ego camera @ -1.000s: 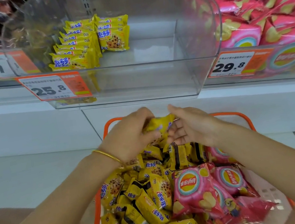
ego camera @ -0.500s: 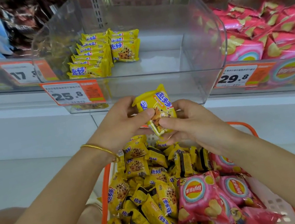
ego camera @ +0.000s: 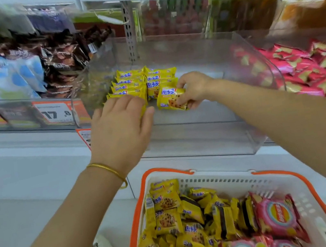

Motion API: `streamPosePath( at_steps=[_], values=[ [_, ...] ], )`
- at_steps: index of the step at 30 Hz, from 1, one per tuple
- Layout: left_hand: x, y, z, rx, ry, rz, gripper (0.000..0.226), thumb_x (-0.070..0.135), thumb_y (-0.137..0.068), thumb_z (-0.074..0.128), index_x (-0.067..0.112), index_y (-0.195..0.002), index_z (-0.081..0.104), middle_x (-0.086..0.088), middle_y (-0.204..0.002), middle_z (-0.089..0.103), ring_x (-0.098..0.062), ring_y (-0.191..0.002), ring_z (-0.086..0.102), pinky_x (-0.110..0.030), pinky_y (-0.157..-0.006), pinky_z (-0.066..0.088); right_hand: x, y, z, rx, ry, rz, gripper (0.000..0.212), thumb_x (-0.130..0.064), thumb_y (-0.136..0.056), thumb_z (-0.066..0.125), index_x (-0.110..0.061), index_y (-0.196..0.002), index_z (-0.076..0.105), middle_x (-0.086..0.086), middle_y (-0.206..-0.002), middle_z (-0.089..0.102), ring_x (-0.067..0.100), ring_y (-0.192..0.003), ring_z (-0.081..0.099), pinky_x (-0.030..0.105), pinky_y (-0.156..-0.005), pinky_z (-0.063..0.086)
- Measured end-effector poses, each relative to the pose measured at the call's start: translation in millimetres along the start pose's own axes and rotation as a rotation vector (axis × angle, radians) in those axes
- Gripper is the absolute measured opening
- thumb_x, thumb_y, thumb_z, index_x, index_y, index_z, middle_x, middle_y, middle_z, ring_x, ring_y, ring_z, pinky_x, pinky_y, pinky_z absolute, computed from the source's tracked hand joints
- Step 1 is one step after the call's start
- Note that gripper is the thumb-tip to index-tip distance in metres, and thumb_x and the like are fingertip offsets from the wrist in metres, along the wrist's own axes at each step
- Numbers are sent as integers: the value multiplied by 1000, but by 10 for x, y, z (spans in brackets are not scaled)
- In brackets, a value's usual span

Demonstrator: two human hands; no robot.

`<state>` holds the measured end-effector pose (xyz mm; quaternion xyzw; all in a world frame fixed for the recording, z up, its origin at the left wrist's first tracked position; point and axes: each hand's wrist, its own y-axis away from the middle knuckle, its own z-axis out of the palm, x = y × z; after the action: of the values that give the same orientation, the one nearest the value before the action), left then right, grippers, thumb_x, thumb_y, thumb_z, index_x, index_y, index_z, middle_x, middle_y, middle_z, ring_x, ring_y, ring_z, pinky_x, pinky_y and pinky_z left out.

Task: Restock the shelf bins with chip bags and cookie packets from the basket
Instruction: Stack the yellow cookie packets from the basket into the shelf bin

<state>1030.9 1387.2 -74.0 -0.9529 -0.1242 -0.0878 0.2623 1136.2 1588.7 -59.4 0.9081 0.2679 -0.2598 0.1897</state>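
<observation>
- Both hands were up inside the clear plastic shelf bin (ego camera: 258, 77). Our right hand (ego camera: 194, 90) pinched a small yellow foil cookie packet (ego camera: 170, 100) by its right end. Our left hand (ego camera: 121, 126) lay flat and relaxed, fingers straight, holding nothing.
- We judged that the placing turned on one relation. The held packet hung just in front of the right-hand row of the stacked yellow packets (ego camera: 129, 83). Its long axis ran left to right, tipped slightly down at the right, with the printed face towards us.
- The free spot lay directly beneath and behind the packet, so the right hand was the nearer one. A short push back and down looked enough to us.
- Our left hand rested on the front of the left-hand row, just beside the held packet but apart from it. We took it to be steadying that row.
- Below us, the white slotted plastic basket with an orange rim (ego camera: 165, 171) held many more yellow packets and several pink foil chip bags (ego camera: 276, 216).
- Some things were hidden from us:
  - the front packets of the left row, which lay under the left hand;
  - whether the held packet touched the bin floor;
  - most of this bin's orange price label (ego camera: 83, 134), which was behind our left hand and wrist.
- The basket's near end was cut off, and the goods on the shelf to the left were too blurred to make out.
</observation>
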Motion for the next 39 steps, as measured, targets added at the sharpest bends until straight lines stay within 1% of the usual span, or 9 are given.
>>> streamPosePath(
  at_steps=[4, 9, 13, 20, 24, 29, 32, 35, 39],
  values=[
    [-7, -1, -5, 2, -36, 18, 47, 44, -92, 29, 16, -97, 66, -4, -99, 67, -31, -96, 57, -40, -77, 42, -60, -322, 126, 149, 188, -31, 45, -18, -73, 80, -4, -103, 49, 15, -95, 63, 25, -63, 62, 37, -59, 54],
    [5, -4, 18, 43, -34, 38, 43, 40, -92, 31, 16, -93, 67, -4, -95, 66, -32, -91, 58, -41, -74, 45, -162, -443, 217, 245, 228, -27, 68, -22, -72, 81, -2, -125, 42, 18, -127, 46, 34, -108, 56, 33, -77, 43],
    [-18, 1, 41, 44, -41, 42, 41, 39, -92, 33, 15, -93, 67, -4, -94, 66, -32, -90, 58, -42, -73, 46, -162, -406, 273, 241, 196, -44, 73, -19, -74, 80, -3, -128, 33, 19, -130, 37, 36, -109, 53, 41, -89, 46],
    [31, 58, -18, 214, 2, 117, 35, 34, -94, 38, 13, -97, 66, -4, -102, 66, -29, -94, 53, -41, -76, 40, -293, -29, 21, 230, 253, -64, 65, -12, -75, 78, -6, -122, 33, 21, -127, 40, 35, -94, 53, 34, -70, 43],
    [278, 297, -140, 309, 126, 264, 26, 21, -93, 45, 5, -96, 66, -9, -99, 65, -31, -87, 53, -40, -75, 39, -393, 897, -228, 334, -23, -309, 37, -6, -79, 72, -12, -96, 39, 9, -88, 53, 29, -73, 67, 33, -50, 51],
    [476, 783, 79, -98, 128, 307, 28, 23, -86, 43, 9, -93, 67, -6, -93, 64, -30, -85, 56, -39, -68, 49, 183, 1857, 210, -21, -138, -326, 22, -2, -84, 66, -16, -81, 49, 11, -70, 60, 17, -48, 64, 28, -44, 50],
    [440, 916, 254, -374, 95, 225, 40, 34, -82, 34, 14, -90, 67, -2, -91, 65, -27, -86, 59, -37, -55, 53, 815, 1580, 908, -260, 174, -47, 10, -7, -88, 62, -13, -95, 57, 11, -96, 63, 21, -76, 65, 26, -63, 50],
    [413, 905, 387, -470, 53, 200, 52, 40, -80, 24, 15, -94, 67, -2, -96, 64, -25, -92, 57, -37, -57, 53, 1446, 1328, 1525, -410, 493, 47, 43, -20, -86, 66, -12, -125, 52, 10, -124, 55, 25, -108, 56, 32, -84, 47],
    [468, 836, 450, -465, 6, 192, 52, 39, -84, 24, 13, -99, 66, -4, -100, 63, -25, -98, 55, -42, -63, 53, 1863, 1362, 2044, -366, 530, 129, 69, -40, -80, 71, -18, -137, 38, 15, -139, 33, 39, -121, 42, 46, -92, 46]
  ],
)
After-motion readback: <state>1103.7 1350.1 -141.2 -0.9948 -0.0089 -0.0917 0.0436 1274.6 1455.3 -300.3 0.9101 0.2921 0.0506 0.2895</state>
